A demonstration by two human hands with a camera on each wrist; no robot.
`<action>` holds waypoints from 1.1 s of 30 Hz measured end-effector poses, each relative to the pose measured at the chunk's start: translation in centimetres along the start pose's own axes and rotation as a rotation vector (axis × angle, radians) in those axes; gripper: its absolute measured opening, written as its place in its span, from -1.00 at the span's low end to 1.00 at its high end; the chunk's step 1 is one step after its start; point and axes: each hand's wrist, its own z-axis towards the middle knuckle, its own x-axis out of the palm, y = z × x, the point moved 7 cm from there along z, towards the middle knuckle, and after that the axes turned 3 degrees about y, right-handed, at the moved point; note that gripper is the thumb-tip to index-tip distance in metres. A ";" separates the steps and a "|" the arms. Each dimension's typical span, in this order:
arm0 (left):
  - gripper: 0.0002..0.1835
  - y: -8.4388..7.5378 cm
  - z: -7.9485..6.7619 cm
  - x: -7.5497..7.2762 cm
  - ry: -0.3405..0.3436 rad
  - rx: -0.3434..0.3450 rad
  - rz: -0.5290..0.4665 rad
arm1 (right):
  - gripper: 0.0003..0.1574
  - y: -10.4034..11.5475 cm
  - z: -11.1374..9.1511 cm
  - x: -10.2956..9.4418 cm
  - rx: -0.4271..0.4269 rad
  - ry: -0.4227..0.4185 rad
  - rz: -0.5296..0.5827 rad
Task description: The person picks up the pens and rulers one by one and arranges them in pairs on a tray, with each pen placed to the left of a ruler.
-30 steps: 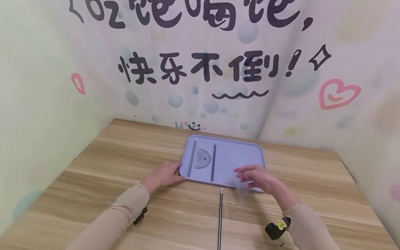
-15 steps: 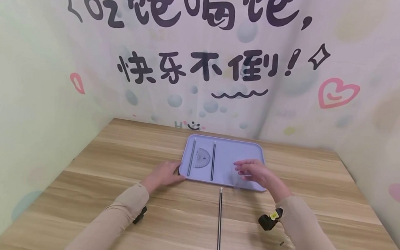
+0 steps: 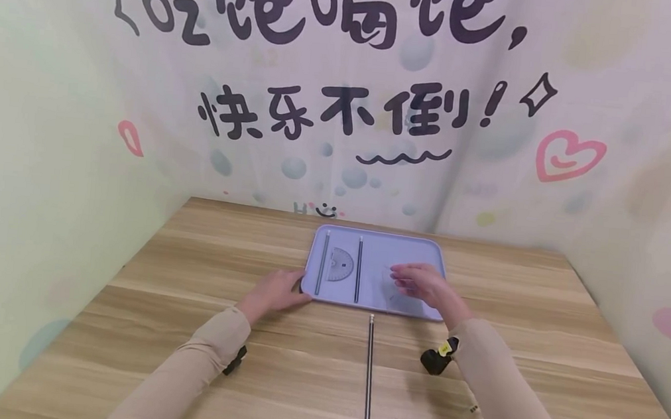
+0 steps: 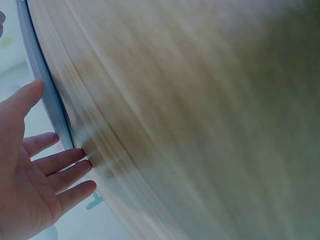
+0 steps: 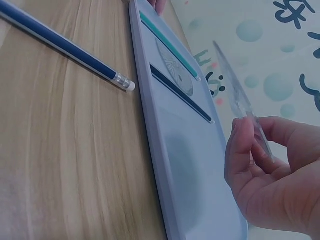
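A lavender tray [image 3: 404,249] lies near the back of the table. My left hand [image 3: 274,291] rests at its front left corner, thumb and fingertips touching the rim with the fingers fairly straight in the left wrist view. Above the tray's right half, my right hand [image 3: 425,285] pinches a clear plastic set square [image 5: 235,87] between thumb and fingers, its pointed tip angled up in the right wrist view. Inside the tray, a clear protractor [image 3: 340,265] lies between a green pencil [image 3: 322,265] and a dark pencil [image 3: 358,271].
Another dark pencil [image 3: 368,379] with a white eraser lies on the wooden table [image 3: 188,250] in front of the tray, pointing toward the person. A printed cloth backdrop [image 3: 291,166] rises behind the table's far edge.
My right hand has moved slightly left and farther over the tray with the set square. The left hand stays at the tray's corner.
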 end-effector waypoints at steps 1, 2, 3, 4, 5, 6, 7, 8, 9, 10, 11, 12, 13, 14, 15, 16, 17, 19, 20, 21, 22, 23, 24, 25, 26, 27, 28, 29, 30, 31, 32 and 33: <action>-0.37 0.0 0.0 0.0 0.002 -0.003 0.002 | -0.48 0.0 0.1 0.0 0.002 -0.004 -0.003; -0.36 0.0 0.0 0.0 0.005 -0.007 0.003 | -0.48 0.0 0.2 0.0 0.002 -0.006 -0.005; -0.36 0.0 0.0 0.0 0.008 -0.010 0.004 | -0.49 0.0 0.3 0.0 0.004 -0.012 -0.002; -0.36 0.0 0.0 0.0 0.008 -0.012 0.001 | -0.49 0.0 0.4 0.0 0.005 -0.015 0.001; -0.36 0.0 -0.1 0.0 0.011 -0.016 -0.002 | -0.49 0.0 0.5 0.1 0.002 -0.010 0.003; -0.37 -0.1 -0.1 -0.1 0.011 -0.015 -0.006 | -0.49 0.0 0.7 0.1 0.001 -0.010 0.007; -0.36 -0.1 -0.1 -0.1 0.015 -0.020 -0.010 | -0.49 0.0 0.8 0.1 0.002 -0.012 0.012; -0.36 -0.1 -0.1 -0.1 0.016 -0.022 -0.012 | -0.49 0.0 0.9 0.1 0.002 -0.013 0.020; -0.36 -0.1 -0.1 -0.1 0.017 -0.022 -0.014 | -0.49 0.0 1.0 0.1 0.003 -0.013 0.024; -0.36 -0.1 -0.1 -0.1 0.017 -0.023 -0.014 | -0.49 0.1 1.1 0.2 0.006 -0.011 0.027; -0.36 -0.1 -0.2 -0.1 0.018 -0.024 -0.014 | -0.48 0.1 1.3 0.2 0.010 -0.010 0.031; -0.36 -0.2 -0.2 -0.1 0.019 -0.025 -0.012 | -0.49 0.1 1.4 0.2 0.016 -0.015 0.034; -0.36 -0.1 -0.2 -0.1 0.020 -0.029 -0.009 | -0.49 0.1 1.5 0.2 0.024 -0.017 0.040; -0.35 -0.1 -0.2 -0.1 0.021 -0.030 -0.007 | -0.49 0.1 1.6 0.2 0.028 -0.016 0.045; -0.35 -0.1 -0.2 -0.1 0.023 -0.031 -0.007 | -0.48 0.1 1.7 0.3 0.031 -0.014 0.046; -0.35 -0.1 -0.1 -0.1 0.023 -0.031 -0.008 | -0.48 0.1 1.8 0.3 0.034 -0.014 0.050; -0.35 0.0 -0.1 -0.1 0.024 -0.030 -0.008 | -0.47 0.1 1.9 0.4 0.035 -0.015 0.052; -0.35 0.0 -0.1 0.0 0.025 -0.028 -0.006 | -0.46 0.1 2.1 0.5 0.034 -0.013 0.062; -0.35 0.0 -0.1 0.0 0.024 -0.028 -0.006 | -0.46 0.1 2.2 0.6 0.034 -0.013 0.067; -0.35 0.0 -0.1 0.0 0.023 -0.026 -0.009 | -0.46 0.1 2.3 0.6 0.035 -0.016 0.072; -0.35 0.0 -0.1 0.0 0.022 -0.024 -0.010 | -0.47 0.0 2.4 0.7 0.038 -0.022 0.083; -0.35 0.0 -0.1 0.1 0.021 -0.023 -0.009 | -0.47 0.0 2.5 0.7 0.039 -0.028 0.091; -0.36 0.0 -0.1 0.1 0.020 -0.022 -0.010 | -0.48 0.0 2.6 0.7 0.039 -0.034 0.098; -0.36 0.0 -0.1 0.1 0.019 -0.021 -0.010 | -0.48 0.1 2.6 0.8 0.035 -0.037 0.102; -0.36 0.0 -0.1 0.1 0.018 -0.019 -0.010 | -0.49 0.1 2.6 0.8 0.033 -0.046 0.110; -0.36 0.1 -0.1 0.1 0.017 -0.018 -0.010 | -0.49 0.2 2.6 0.9 0.029 -0.056 0.114; -0.36 0.1 -0.1 0.1 0.015 -0.014 -0.007 | -0.49 0.4 2.5 0.9 0.024 -0.066 0.117; -0.36 0.1 0.0 0.1 0.014 -0.013 -0.006 | -0.48 0.5 2.4 1.0 0.018 -0.074 0.116; -0.36 0.1 0.0 0.1 0.013 -0.012 -0.006 | -0.48 0.7 2.2 1.1 0.012 -0.085 0.114; -0.36 0.1 0.0 0.1 0.014 -0.012 -0.006 | -0.50 0.8 2.3 1.1 -0.004 -0.085 0.117; -0.36 0.2 0.0 0.1 0.015 -0.013 -0.004 | -0.51 0.8 2.5 1.0 -0.011 -0.099 0.114; -0.36 0.1 0.0 0.1 0.014 -0.010 -0.001 | -0.52 0.7 2.6 0.9 -0.020 -0.115 0.106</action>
